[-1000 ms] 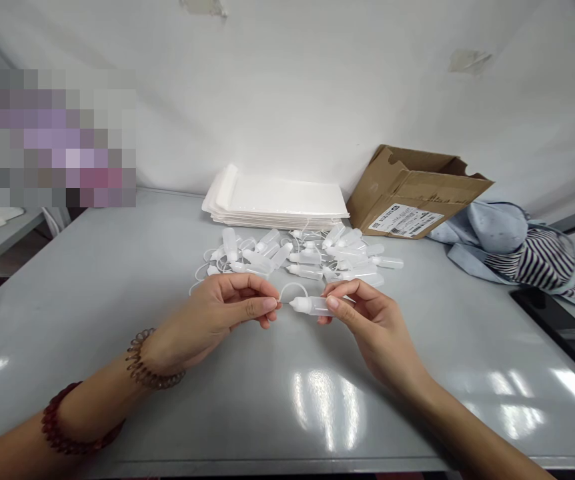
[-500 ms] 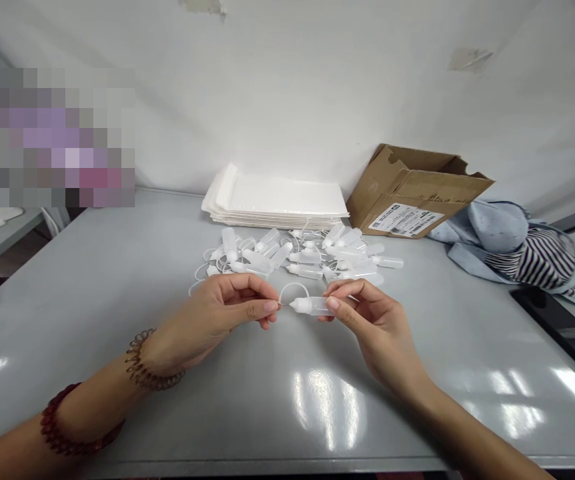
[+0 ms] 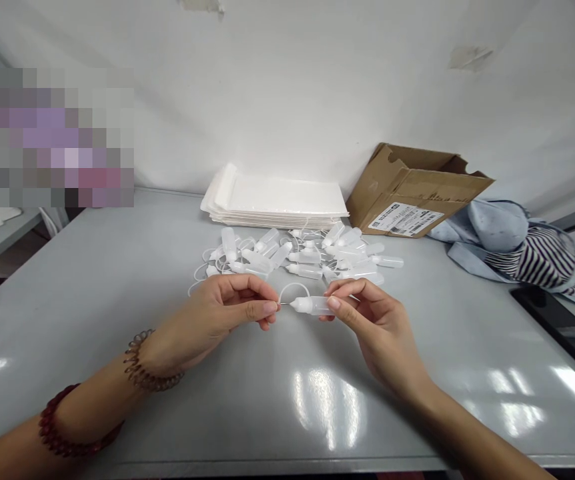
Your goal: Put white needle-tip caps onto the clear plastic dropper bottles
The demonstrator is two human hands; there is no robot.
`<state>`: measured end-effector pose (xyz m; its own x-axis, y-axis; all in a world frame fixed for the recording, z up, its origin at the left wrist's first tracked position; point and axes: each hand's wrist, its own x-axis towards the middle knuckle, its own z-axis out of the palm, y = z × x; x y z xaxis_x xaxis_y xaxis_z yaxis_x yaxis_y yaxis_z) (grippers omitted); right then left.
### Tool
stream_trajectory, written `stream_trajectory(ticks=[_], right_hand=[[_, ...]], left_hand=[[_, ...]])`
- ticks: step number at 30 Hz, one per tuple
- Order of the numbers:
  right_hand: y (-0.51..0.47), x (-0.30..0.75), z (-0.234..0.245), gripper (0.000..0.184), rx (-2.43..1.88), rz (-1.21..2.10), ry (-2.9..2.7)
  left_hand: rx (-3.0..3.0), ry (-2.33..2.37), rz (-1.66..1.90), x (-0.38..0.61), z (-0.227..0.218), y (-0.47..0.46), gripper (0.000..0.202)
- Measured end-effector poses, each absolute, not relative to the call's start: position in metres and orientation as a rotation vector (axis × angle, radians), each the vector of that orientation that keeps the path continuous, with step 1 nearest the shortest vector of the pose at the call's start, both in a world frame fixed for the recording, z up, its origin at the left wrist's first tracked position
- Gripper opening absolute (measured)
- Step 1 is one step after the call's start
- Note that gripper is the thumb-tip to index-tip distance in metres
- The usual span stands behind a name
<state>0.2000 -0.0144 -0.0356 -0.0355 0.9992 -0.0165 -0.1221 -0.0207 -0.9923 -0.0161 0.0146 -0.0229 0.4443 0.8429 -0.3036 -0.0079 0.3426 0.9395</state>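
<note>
Between thumb and fingers, my right hand [image 3: 367, 313] grips a small translucent squeeze bottle [image 3: 312, 305] lying level, its white nozzle pointing left. A thin white strap [image 3: 295, 285] arches from the bottle's neck over to my left hand [image 3: 242, 307]. That hand pinches the strap's end, where a cap is mostly hidden by the fingertips. A fine metal pin [image 3: 285, 304] shows between those fingertips and the nozzle tip. Just beyond both hands lies a loose heap of similar squeeze bottles [image 3: 303, 271], several with looped straps.
Behind the heap, a stack of white padded envelopes [image 3: 287, 197] rests against the wall. An open cardboard box [image 3: 407, 193] tilts beside it. Bunched blue and striped cloth [image 3: 527, 247] and a black phone-like slab [image 3: 562, 327] lie right on the grey table [image 3: 207, 420]. A blurred area covers the upper left.
Both hands keep nearly the same position and hold. The pin between the left fingertips and the nozzle looks slightly more distinct now.
</note>
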Motion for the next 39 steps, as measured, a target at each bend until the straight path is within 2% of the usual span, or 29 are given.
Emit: stream_trajectory(ticks=[12,19,26,39], right_hand=[[-0.016,0.199,-0.033,0.008,-1.137,1.249,-1.200],[-0.019,0.199,-0.037,0.005,-1.104,0.936,-1.443],[-0.021,0.200,-0.039,0.014,-0.991,0.618,-1.757],[-0.022,0.197,-0.044,0.019,-0.942,0.655,-1.897]], left_hand=[[1.128,0.970,0.639,-0.017,-0.023,0.015,0.007],[1.213,1.006,0.678,-0.018,-0.028,0.013,0.009],[1.200,1.037,0.754,-0.016,-0.030,0.013,0.012],[1.147,0.967,0.734,0.001,-0.035,-0.002,0.013]])
